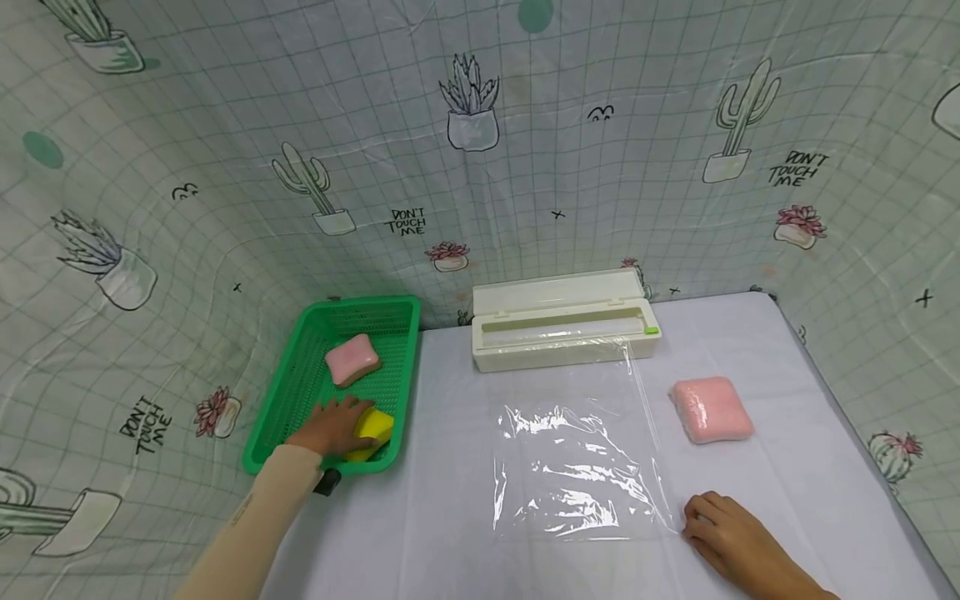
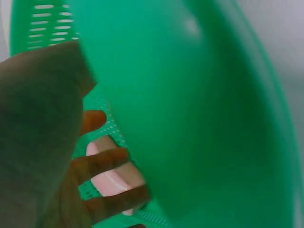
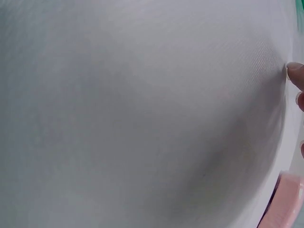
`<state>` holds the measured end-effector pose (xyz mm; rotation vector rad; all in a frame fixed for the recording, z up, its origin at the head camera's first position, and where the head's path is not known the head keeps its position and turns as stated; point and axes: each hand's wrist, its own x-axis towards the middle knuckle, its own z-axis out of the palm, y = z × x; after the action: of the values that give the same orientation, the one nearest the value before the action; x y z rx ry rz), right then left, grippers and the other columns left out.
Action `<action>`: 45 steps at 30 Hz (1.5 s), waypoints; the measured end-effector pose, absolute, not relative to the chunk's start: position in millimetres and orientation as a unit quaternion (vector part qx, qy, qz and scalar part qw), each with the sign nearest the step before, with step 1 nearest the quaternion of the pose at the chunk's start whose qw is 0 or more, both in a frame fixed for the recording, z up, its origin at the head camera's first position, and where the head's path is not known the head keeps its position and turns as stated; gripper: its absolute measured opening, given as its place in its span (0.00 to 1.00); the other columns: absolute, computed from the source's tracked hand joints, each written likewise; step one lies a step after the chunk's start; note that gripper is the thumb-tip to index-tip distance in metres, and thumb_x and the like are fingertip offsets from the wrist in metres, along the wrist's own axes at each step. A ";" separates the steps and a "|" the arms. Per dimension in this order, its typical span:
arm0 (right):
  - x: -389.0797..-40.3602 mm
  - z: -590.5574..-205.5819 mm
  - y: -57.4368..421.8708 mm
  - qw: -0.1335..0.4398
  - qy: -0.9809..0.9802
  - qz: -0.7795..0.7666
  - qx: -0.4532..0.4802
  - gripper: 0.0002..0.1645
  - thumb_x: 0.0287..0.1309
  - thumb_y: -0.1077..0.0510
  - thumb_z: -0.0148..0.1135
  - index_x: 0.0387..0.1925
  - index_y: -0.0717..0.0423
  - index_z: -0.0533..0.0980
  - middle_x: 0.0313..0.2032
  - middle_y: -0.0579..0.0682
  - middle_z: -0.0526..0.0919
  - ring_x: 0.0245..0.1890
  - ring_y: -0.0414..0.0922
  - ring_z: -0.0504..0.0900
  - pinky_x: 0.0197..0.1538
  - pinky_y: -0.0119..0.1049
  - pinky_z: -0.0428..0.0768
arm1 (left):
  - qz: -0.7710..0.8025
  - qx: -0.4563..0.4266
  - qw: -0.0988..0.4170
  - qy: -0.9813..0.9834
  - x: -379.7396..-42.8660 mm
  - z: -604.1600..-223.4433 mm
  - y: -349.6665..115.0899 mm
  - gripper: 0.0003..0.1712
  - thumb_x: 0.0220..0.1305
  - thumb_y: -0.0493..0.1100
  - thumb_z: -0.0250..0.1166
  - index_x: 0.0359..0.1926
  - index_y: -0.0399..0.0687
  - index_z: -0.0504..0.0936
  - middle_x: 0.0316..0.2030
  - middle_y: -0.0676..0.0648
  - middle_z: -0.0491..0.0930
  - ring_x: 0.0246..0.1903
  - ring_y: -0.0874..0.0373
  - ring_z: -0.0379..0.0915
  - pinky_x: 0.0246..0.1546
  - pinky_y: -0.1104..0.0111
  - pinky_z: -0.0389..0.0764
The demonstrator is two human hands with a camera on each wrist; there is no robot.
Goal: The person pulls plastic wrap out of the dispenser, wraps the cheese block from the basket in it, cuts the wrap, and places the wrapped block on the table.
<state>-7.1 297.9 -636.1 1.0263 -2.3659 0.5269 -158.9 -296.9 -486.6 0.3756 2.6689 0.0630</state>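
In the head view my left hand (image 1: 333, 427) reaches into a green basket (image 1: 412, 367), its fingers over a yellow sponge (image 1: 377, 427). The left wrist view shows those fingers spread and fairly straight, while the basket's wall hides the yellow sponge. Farther back in the basket lies a pink sponge (image 1: 352, 360). My right hand (image 1: 731, 537) rests on the table with loosely bent fingers, close to the near right corner of a sheet of cling film (image 1: 577, 467). Beyond that hand sits a glossy pink sponge (image 1: 712, 408) that looks wrapped in film.
A white cling film dispenser (image 1: 566, 354) stands at the back with its lid raised, and the film runs from it toward me. White cloth (image 1: 450, 500) covers the table. A patterned curtain (image 1: 555, 167) encloses the back and sides.
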 end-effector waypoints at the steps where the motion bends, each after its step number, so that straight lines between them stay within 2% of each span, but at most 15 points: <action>1: -7.0 -635.9 297.9 0.252 -0.870 0.193 0.377 0.36 0.85 0.41 0.33 0.25 0.44 0.79 0.36 0.40 0.77 0.36 0.40 0.72 0.43 0.31 0.71 | 0.025 0.129 0.232 0.964 -159.9 -487.6 -297.5 0.41 0.68 0.53 0.72 0.72 0.34 0.71 0.66 0.28 0.72 0.61 0.27 0.71 0.64 0.30 0.65; 4: -7.2 -634.7 298.0 0.250 -0.871 0.192 0.377 0.36 0.85 0.41 0.33 0.25 0.45 0.79 0.36 0.40 0.77 0.37 0.40 0.73 0.43 0.32 0.71 | 0.034 0.108 0.262 0.958 -162.4 -490.0 -299.8 0.41 0.69 0.54 0.72 0.73 0.35 0.70 0.63 0.29 0.74 0.54 0.34 0.76 0.62 0.32 0.68; 7: -8.1 -633.2 297.6 0.250 -0.871 0.190 0.377 0.36 0.85 0.41 0.33 0.25 0.45 0.80 0.37 0.40 0.77 0.37 0.40 0.73 0.44 0.32 0.72 | 0.056 0.086 0.287 0.952 -164.6 -491.4 -301.8 0.42 0.68 0.54 0.71 0.74 0.38 0.68 0.53 0.34 0.78 0.45 0.42 0.75 0.56 0.41 0.75; 10: -9.2 -632.6 296.7 0.248 -0.871 0.191 0.378 0.36 0.85 0.41 0.33 0.24 0.45 0.80 0.36 0.40 0.77 0.37 0.40 0.73 0.44 0.32 0.72 | 0.076 0.074 0.301 0.948 -166.4 -491.4 -303.5 0.43 0.68 0.53 0.71 0.75 0.39 0.67 0.45 0.39 0.77 0.41 0.45 0.72 0.47 0.49 0.77; 13: -10.1 -632.2 295.9 0.248 -0.872 0.190 0.377 0.37 0.85 0.41 0.33 0.24 0.44 0.80 0.36 0.40 0.77 0.37 0.40 0.73 0.44 0.31 0.72 | 0.081 0.069 0.302 0.947 -167.3 -491.0 -304.8 0.43 0.68 0.52 0.71 0.76 0.40 0.66 0.45 0.39 0.77 0.42 0.45 0.72 0.45 0.51 0.77; 16: -10.7 -632.1 295.1 0.247 -0.872 0.192 0.377 0.37 0.85 0.40 0.33 0.24 0.44 0.80 0.36 0.40 0.78 0.37 0.40 0.74 0.45 0.31 0.72 | 0.075 0.070 0.291 0.951 -166.7 -491.0 -304.7 0.42 0.68 0.51 0.71 0.76 0.41 0.66 0.51 0.34 0.77 0.43 0.43 0.72 0.46 0.49 0.78; 19: -10.9 -632.1 294.6 0.247 -0.872 0.193 0.376 0.38 0.85 0.40 0.33 0.23 0.44 0.80 0.36 0.40 0.78 0.37 0.40 0.74 0.44 0.31 0.72 | 0.061 0.083 0.268 0.958 -164.6 -492.4 -303.8 0.41 0.67 0.50 0.72 0.74 0.39 0.69 0.54 0.32 0.77 0.46 0.40 0.73 0.51 0.42 0.77; 22: -10.7 -631.9 294.5 0.247 -0.872 0.193 0.376 0.38 0.85 0.40 0.33 0.22 0.44 0.79 0.36 0.40 0.78 0.37 0.40 0.74 0.43 0.31 0.73 | 0.043 0.100 0.233 0.967 -161.9 -494.7 -303.3 0.39 0.66 0.50 0.73 0.72 0.38 0.72 0.54 0.31 0.79 0.50 0.37 0.73 0.55 0.36 0.73; 26: -10.0 -631.3 294.7 0.244 -0.873 0.194 0.375 0.38 0.85 0.39 0.33 0.22 0.45 0.79 0.35 0.40 0.78 0.36 0.40 0.74 0.43 0.31 0.72 | 0.027 0.109 0.184 0.976 -158.1 -496.7 -303.5 0.39 0.64 0.50 0.75 0.71 0.38 0.73 0.55 0.29 0.79 0.53 0.33 0.73 0.57 0.31 0.70; 38: -9.1 -631.7 296.3 0.248 -0.873 0.192 0.374 0.38 0.85 0.39 0.33 0.23 0.45 0.79 0.35 0.39 0.78 0.35 0.39 0.74 0.41 0.30 0.72 | 0.029 0.138 0.057 0.988 -150.5 -494.5 -306.2 0.40 0.63 0.48 0.77 0.71 0.40 0.73 0.63 0.28 0.76 0.54 0.29 0.73 0.52 0.34 0.72; 45: -9.3 -636.2 298.0 0.255 -0.868 0.196 0.379 0.36 0.85 0.40 0.34 0.24 0.46 0.79 0.35 0.40 0.78 0.35 0.40 0.74 0.41 0.32 0.72 | 0.007 0.153 -0.012 0.988 -145.5 -480.5 -294.4 0.39 0.61 0.49 0.78 0.70 0.42 0.75 0.59 0.31 0.78 0.53 0.32 0.73 0.53 0.36 0.73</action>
<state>-9.3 298.0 -636.2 1.0293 -2.3564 0.5320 -145.5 -294.4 -480.5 0.4837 3.1281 0.0207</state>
